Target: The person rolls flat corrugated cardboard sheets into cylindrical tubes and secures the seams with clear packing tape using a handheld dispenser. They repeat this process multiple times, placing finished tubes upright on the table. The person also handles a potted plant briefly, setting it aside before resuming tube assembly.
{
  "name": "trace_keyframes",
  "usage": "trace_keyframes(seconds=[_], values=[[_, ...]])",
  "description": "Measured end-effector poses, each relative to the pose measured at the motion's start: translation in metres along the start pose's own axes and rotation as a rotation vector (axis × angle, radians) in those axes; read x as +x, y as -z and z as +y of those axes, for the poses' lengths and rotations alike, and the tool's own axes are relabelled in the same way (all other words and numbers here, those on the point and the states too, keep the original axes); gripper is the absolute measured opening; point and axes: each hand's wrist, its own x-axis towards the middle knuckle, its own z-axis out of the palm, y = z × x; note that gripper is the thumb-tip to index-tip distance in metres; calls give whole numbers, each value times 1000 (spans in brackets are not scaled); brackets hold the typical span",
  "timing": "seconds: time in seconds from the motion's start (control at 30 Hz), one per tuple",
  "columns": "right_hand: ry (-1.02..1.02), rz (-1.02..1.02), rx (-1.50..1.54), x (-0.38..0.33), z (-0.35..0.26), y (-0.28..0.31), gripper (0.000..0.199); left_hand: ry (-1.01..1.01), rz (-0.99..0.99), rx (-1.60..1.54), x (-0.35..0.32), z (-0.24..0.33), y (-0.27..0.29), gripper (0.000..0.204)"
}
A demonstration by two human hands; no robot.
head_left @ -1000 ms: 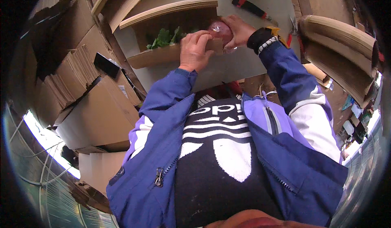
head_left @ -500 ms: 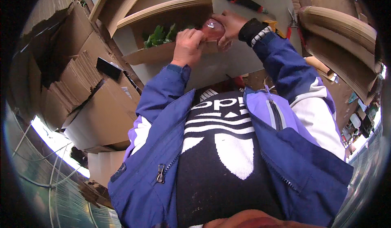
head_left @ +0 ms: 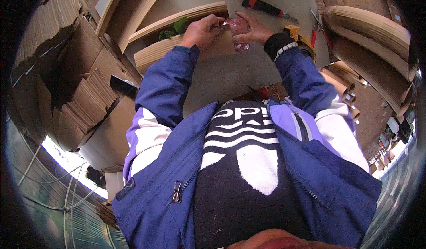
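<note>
A long narrow cardboard box (head_left: 153, 58) lies on the grey tabletop, with green leaves (head_left: 180, 25) showing in its long opening. My left hand (head_left: 202, 30) rests over the box near its right end. Its fingers are pinched together at the edge, and what they hold is hidden. Around a reddish see-through roll (head_left: 239, 27), which looks like packing tape, curl the thumb and fingers of my right hand (head_left: 255, 29). The roll stands against the right end of the box, close to my left fingertips.
Beyond my right hand lies a black and red utility knife (head_left: 264, 7). A yellow and black tape measure (head_left: 301, 40) sits by my right wrist, with red-handled pliers (head_left: 316, 27) beyond. Curved cardboard pieces (head_left: 372, 40) stand at the right, stacked cardboard (head_left: 95, 89) at the left.
My left hand has moved up and left onto the box, covering some leaves. The box's near wall shows wider. The roll has shifted right with my right hand and turned.
</note>
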Motion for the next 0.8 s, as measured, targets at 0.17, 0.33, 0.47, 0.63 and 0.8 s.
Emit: trace_keyframes(seconds=[0.17,0.33,0.47,0.63,0.8], values=[[1,96,-64,-14,-16,-10,98,-2,121,57,-20,-1,-17,21],[251,368,-642,-57,-51,-44,78,49,125,-63,2,-20,-4,19],[185,392,-855,-48,-57,-71,72,143,-28,-330,19,-31,11,20],[39,278,-734,-22,-60,-68,83,157,15,87,34,-39,23,32],[69,234,-747,-12,-73,-55,93,84,-83,85,27,-71,50,40]])
